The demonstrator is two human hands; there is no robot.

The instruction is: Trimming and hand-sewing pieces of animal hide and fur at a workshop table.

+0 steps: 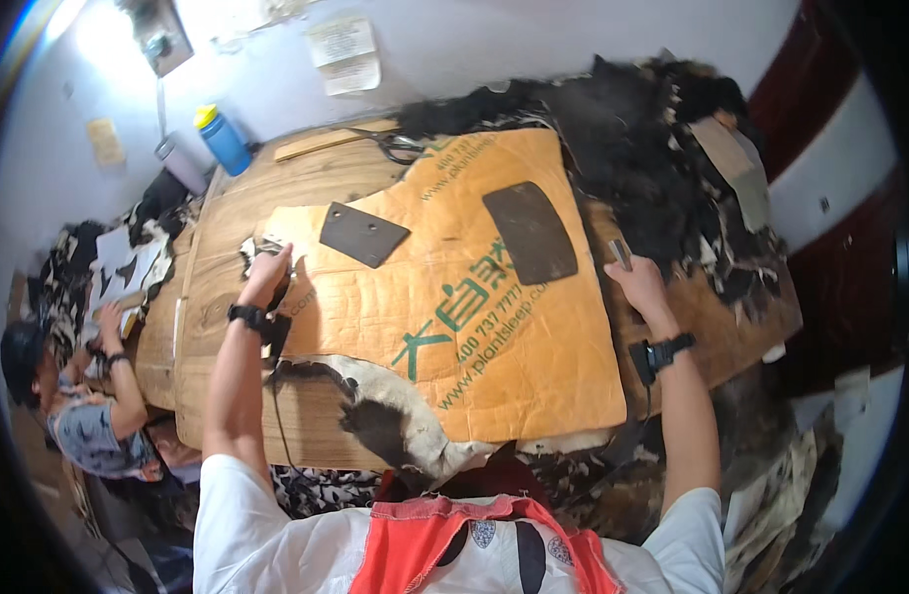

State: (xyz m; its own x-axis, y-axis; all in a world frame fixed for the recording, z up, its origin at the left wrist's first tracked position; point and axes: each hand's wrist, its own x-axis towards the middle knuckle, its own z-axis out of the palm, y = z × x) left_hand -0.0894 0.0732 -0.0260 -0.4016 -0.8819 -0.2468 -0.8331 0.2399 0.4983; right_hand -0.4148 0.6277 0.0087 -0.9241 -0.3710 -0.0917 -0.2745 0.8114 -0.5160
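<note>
An orange sheet [405,287] with green print lies over a black-and-white hide [415,406], whose edge shows along the front and at the left. Two dark flat plates rest on the sheet: a smaller plate with holes [363,236] and a larger plate [533,233]. At the sheet's left edge, my left hand [266,272] is closed on the edge of the hide. My right hand [637,282], just off the sheet's right edge, is closed around a small metal tool [621,253]; its exact kind is unclear.
Scissors [395,147] and a wooden strip [326,142] lie at the back of the wooden table [227,327]. A blue bottle [222,139] and a pale cup [181,163] stand back left. Dark hides [613,129] are heaped back right. Another person [98,426] works at far left.
</note>
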